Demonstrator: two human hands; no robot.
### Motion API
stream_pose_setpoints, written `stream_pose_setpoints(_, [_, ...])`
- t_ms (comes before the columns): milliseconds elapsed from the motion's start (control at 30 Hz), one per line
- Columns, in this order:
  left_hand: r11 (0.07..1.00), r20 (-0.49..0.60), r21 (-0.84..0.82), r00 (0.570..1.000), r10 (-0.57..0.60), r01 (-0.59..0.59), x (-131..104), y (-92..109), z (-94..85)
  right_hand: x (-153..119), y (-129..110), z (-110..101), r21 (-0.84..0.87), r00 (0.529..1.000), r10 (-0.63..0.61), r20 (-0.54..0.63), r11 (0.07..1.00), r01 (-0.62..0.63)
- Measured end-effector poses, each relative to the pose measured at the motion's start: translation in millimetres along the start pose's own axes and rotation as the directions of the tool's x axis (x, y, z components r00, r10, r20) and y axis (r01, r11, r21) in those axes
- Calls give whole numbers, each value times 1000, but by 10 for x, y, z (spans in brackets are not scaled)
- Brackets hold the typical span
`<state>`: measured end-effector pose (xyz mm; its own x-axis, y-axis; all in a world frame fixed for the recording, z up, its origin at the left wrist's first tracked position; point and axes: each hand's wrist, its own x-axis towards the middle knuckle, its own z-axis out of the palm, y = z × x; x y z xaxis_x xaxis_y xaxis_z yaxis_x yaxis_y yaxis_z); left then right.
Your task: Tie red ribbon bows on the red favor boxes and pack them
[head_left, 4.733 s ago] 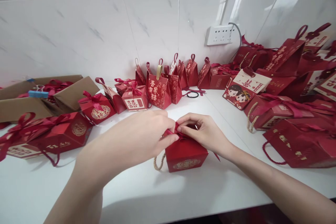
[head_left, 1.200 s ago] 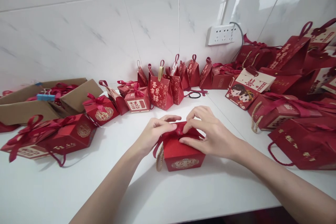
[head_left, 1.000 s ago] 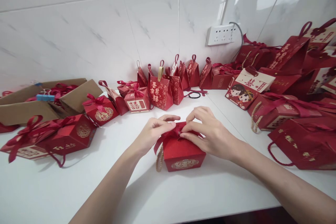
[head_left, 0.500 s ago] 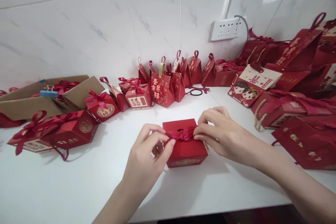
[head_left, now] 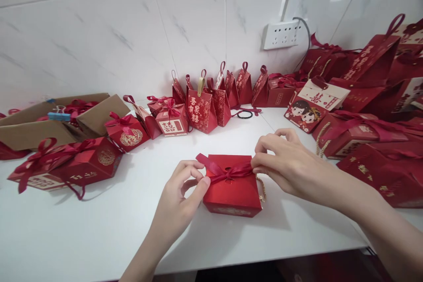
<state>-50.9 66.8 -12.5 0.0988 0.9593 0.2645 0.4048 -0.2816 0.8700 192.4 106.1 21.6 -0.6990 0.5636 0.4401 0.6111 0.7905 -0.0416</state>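
Note:
A red gift box (head_left: 233,196) with a gold pattern on its front face rests on the white table in front of me. Across its top runs a dark red ribbon (head_left: 228,172), knotted near a small hole in the lid. My left hand (head_left: 183,189) is at the box's left edge, thumb and fingers closed on the lower left part of the ribbon, while one ribbon tail sticks up free above them. At the right edge, my right hand (head_left: 282,163) pinches the ribbon's other side. A gold cord (head_left: 261,189) hangs at the box's right side.
Several red gift boxes (head_left: 203,110) stand along the tiled wall. At the left are an open cardboard box (head_left: 36,134) holding ribbon and a ribboned red box (head_left: 89,163). More red boxes (head_left: 373,172) pile up on the right. A black ring (head_left: 245,114) lies behind; a power strip (head_left: 282,35) is on the wall.
The ribbon is spread wider and its left tail now shows free. My right hand has moved slightly right, my left hand slightly left. The box sits a little lower in view.

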Motion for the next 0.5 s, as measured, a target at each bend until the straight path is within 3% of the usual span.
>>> stream_pose_setpoints(67, [1000,24,-9,999,-26,26,11,0,1,-3,3,-54,14,1000,15,11,1000,-16])
stream_pose_setpoints(233, [999,44,5,998,-40,39,56,43,30,78,-114,-95,87,992,64,-113,995,-54])
stream_pose_setpoints(367, [1000,32,14,999,-18,17,82,65,50,197,-261,17,143,998,16,-63,990,-7])
stream_pose_setpoints(500, [996,25,87,999,21,-23,113,95,41,254,-313,118,166,997,72,-22,984,-67])
